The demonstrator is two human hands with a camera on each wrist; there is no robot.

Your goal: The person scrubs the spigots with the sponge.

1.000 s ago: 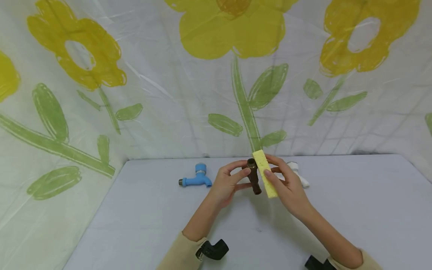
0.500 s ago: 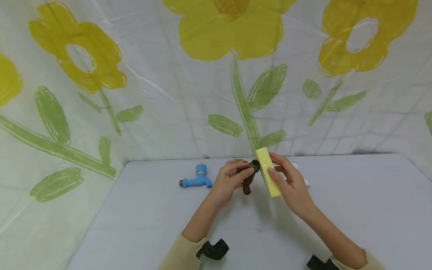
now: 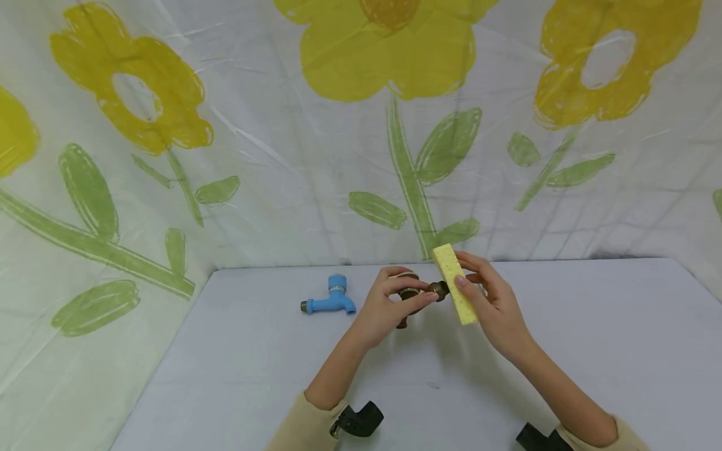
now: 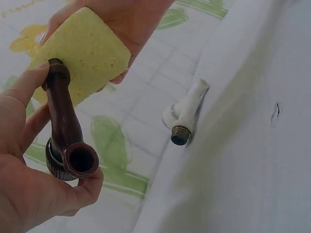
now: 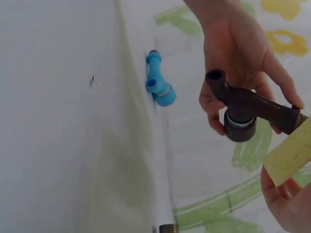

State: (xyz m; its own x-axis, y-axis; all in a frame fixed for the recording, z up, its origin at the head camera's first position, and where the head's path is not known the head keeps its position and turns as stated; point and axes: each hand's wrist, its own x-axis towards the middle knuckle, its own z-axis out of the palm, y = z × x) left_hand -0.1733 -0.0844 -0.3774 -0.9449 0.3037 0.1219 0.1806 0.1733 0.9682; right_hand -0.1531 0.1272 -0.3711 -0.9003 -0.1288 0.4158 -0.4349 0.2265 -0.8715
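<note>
My left hand (image 3: 380, 316) holds a dark brown tap (image 4: 63, 114) by its threaded inlet and round knob, above the table. The tap's threaded end points right, at the sponge; the left wrist view shows its spout mouth. In my right hand (image 3: 502, 313) is a thick yellow sponge (image 3: 455, 285), pinched between thumb and fingers and held tilted. The threaded end meets or nearly meets the sponge's broad face; exact contact is hard to tell.
A blue tap (image 3: 333, 302) lies on the white table (image 3: 237, 363) to the left. A white tap (image 4: 187, 109) lies near the far edge, hidden by my right hand in the head view. Behind hangs a flower-printed sheet (image 3: 271, 207).
My left hand has turned the brown tap so its threaded end swings from facing up to pointing right at the sponge. The sponge has shifted slightly right and up with my right hand.
</note>
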